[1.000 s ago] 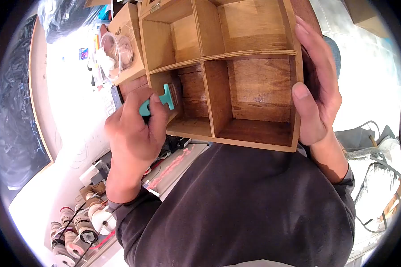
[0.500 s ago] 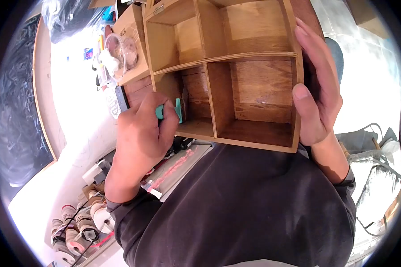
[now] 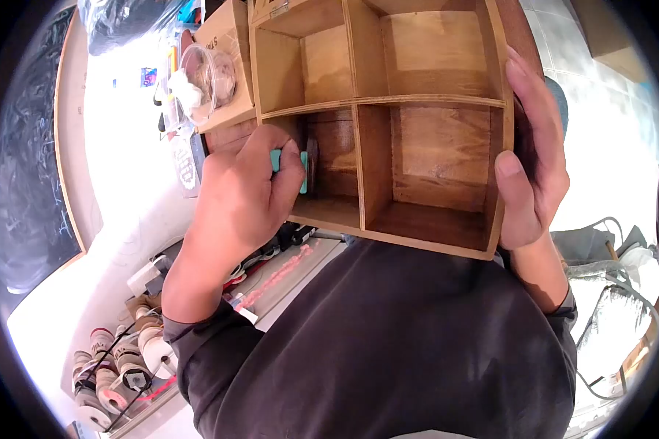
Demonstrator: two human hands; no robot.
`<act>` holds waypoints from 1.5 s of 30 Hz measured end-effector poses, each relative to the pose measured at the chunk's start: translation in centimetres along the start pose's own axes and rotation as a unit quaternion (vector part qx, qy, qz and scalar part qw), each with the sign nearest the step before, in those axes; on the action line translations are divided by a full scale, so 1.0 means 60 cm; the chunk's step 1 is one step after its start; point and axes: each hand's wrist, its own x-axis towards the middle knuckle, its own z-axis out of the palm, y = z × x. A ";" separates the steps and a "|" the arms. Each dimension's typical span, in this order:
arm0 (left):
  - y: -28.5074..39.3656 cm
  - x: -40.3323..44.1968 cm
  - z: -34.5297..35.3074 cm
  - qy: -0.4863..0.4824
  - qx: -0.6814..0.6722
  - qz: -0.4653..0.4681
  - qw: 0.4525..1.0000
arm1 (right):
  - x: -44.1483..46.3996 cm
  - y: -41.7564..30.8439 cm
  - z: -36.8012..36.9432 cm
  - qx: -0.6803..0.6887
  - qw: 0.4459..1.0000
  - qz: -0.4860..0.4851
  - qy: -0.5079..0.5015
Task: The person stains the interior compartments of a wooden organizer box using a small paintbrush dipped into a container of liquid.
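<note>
A wooden box [image 3: 430, 100] with open compartments is held up in front of my torso. My left hand [image 3: 249, 183] grips a teal-handled brush-like tool [image 3: 304, 173], whose dark edge reaches into the lower left compartment. What the tool's edge touches inside is hard to make out. Along the box's right side, my right hand [image 3: 534, 161] holds the outer wall, thumb on the front rim and fingers behind. The lower compartments look darker and wetter than the upper ones.
Left of the box are a cardboard box [image 3: 233, 44] and a clear plastic cup [image 3: 211, 80] with pale contents. Several spools [image 3: 113, 391] stand at the lower left. A dark board [image 3: 33, 161] is at the far left, and bags [image 3: 622, 293] lie at the right.
The teal tool has moved right and deeper into the lower left compartment with my left hand. The box appears slightly further right and lower in view, my right hand still on it.
</note>
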 end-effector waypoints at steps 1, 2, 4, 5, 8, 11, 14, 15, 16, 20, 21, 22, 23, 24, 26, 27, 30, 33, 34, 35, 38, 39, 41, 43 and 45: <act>-0.003 0.002 0.002 -0.005 -0.006 -0.003 1.000 | 0.000 0.001 -0.002 0.003 1.000 0.001 -0.008; -0.007 0.006 0.003 -0.004 -0.007 -0.004 1.000 | -0.001 0.001 -0.003 -0.003 1.000 0.005 -0.011; -0.007 0.012 -0.001 -0.034 -0.063 -0.066 0.995 | -0.003 -0.002 -0.003 -0.003 1.000 0.009 -0.020; -0.005 0.014 -0.005 -0.042 -0.081 -0.088 0.992 | -0.001 -0.002 -0.003 -0.006 1.000 0.014 -0.021; 0.011 0.018 -0.008 -0.101 -0.330 -0.253 0.904 | -0.003 -0.008 0.000 -0.017 0.999 0.028 -0.005; 0.007 0.023 -0.009 -0.054 -0.329 -0.245 0.910 | 0.011 -0.018 0.017 -0.029 0.999 0.036 0.027; 0.015 0.039 -0.038 -0.066 -0.299 -0.277 0.911 | 0.000 0.031 0.015 -0.009 0.999 -0.022 0.039; 0.012 0.038 -0.040 -0.092 -0.278 -0.283 0.913 | 0.001 0.028 0.016 0.005 0.998 -0.052 0.037; 0.009 0.039 -0.035 -0.123 -0.262 -0.308 0.907 | 0.011 0.017 0.020 0.020 0.996 -0.081 0.033; -0.019 0.026 -0.004 -0.063 -0.282 -0.239 0.927 | -0.001 0.017 0.014 0.072 0.996 0.009 0.047; -0.019 0.023 -0.003 -0.063 -0.285 -0.240 0.926 | 0.000 0.017 0.014 0.049 0.998 -0.011 0.035; -0.017 0.020 -0.004 -0.031 -0.277 -0.226 0.933 | 0.003 0.014 0.016 0.026 0.999 -0.031 0.023; -0.014 0.018 -0.007 0.002 -0.267 -0.210 0.940 | 0.004 -0.004 0.016 0.040 0.999 -0.002 0.028; -0.007 0.015 -0.017 0.029 -0.280 -0.228 0.932 | 0.004 -0.014 0.015 0.045 0.998 0.012 0.030; -0.008 0.017 -0.031 -0.027 -0.283 -0.246 0.927 | -0.003 -0.023 0.012 0.039 0.996 0.071 0.033; -0.010 0.015 -0.033 -0.081 -0.282 -0.263 0.919 | -0.006 -0.023 0.012 0.032 0.995 0.093 0.031; -0.017 0.011 -0.016 -0.082 -0.267 -0.251 0.927 | -0.009 -0.026 0.018 0.039 0.989 0.132 0.048; -0.020 0.007 -0.010 -0.067 -0.261 -0.222 0.937 | -0.007 -0.047 0.030 0.059 0.975 0.196 0.091; -0.020 0.006 -0.008 -0.063 -0.257 -0.217 0.940 | -0.005 -0.050 0.037 0.059 0.975 0.196 0.090; -0.021 0.005 -0.004 -0.063 -0.258 -0.217 0.939 | -0.003 -0.053 0.045 0.097 0.960 0.222 0.139; -0.021 0.000 0.005 -0.043 -0.276 -0.205 0.938 | -0.005 -0.046 0.029 0.056 0.966 0.222 0.122; -0.019 -0.001 0.003 -0.044 -0.267 -0.199 0.942 | -0.005 -0.048 0.024 0.015 0.974 0.210 0.088; -0.019 -0.003 0.003 -0.045 -0.258 -0.194 0.945 | -0.001 -0.058 0.019 0.097 0.980 0.167 0.048; -0.025 -0.005 0.005 0.021 -0.278 -0.141 0.950 | 0.007 -0.067 0.021 0.218 0.965 0.137 0.040; -0.019 0.000 -0.012 0.033 -0.277 -0.140 0.950 | 0.009 -0.067 0.022 0.252 0.948 0.179 0.080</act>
